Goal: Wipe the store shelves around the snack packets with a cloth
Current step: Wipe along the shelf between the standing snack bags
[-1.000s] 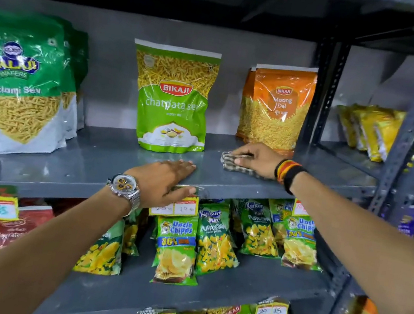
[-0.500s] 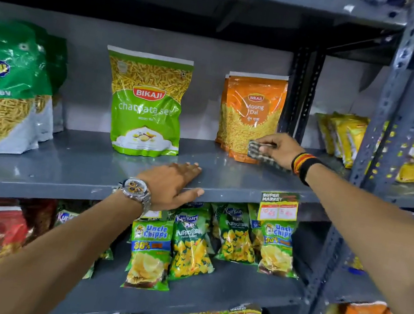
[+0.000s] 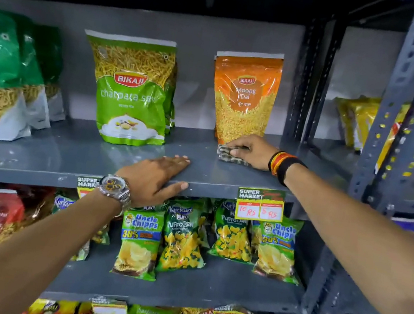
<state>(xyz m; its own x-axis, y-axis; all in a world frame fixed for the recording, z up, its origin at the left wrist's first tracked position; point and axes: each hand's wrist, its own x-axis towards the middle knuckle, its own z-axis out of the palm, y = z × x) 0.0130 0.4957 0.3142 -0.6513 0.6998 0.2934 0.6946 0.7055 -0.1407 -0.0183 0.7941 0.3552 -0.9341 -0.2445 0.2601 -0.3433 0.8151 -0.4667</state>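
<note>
Pressing a small crumpled checked cloth (image 3: pixel 229 155) flat against the grey metal shelf (image 3: pixel 63 154), the right hand (image 3: pixel 252 150) has its fingers curled closed over it, right at the foot of the orange Moong Dal pouch (image 3: pixel 243 97) near the shelf's right end. The left hand (image 3: pixel 154 175) lies open and empty on the front edge, thumb hooked under the lip. Best to keep the pressure low and sweep along the pouch's base without tipping it, then on toward the green Bikaji sev pouch (image 3: pixel 129 91).

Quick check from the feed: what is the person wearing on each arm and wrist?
Both forearms are bare, with no sleeves or gloves in view. The left hand has a chunky silver metal wristwatch with a round dial showing yellow details and a link bracelet. The right hand has stacked wristbands: thin red, orange and yellow threads next to a wider black band. No rings can be made out.
</note>
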